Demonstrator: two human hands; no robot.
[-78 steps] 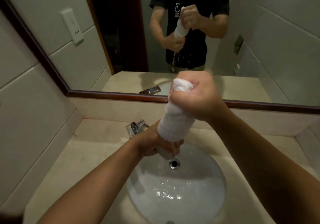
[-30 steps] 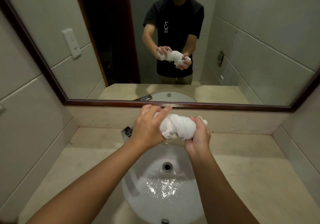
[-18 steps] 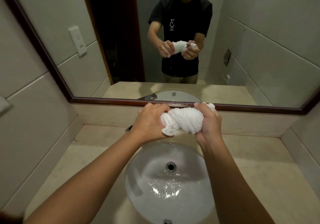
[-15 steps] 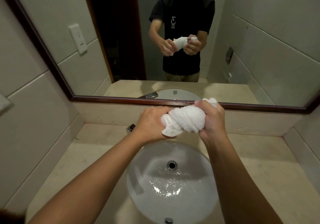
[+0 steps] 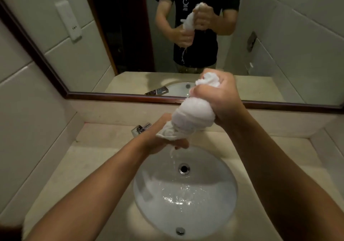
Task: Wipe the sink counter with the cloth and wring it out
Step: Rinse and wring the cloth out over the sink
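I grip the twisted white cloth (image 5: 193, 117) upright over the sink (image 5: 214, 203): right hand (image 5: 219, 99) clenching its top, left hand (image 5: 167, 140) its bottom, water dripping.

Twisted cloth (image 5: 192, 116) over wet sink (image 5: 219, 199)

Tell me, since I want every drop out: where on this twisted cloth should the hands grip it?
Grip the two ends of the cloth, as here: right hand fisted round the top end from the right, left hand round the bottom tail from the left. The roll stands nearly upright, so water runs off its bottom end into the basin.
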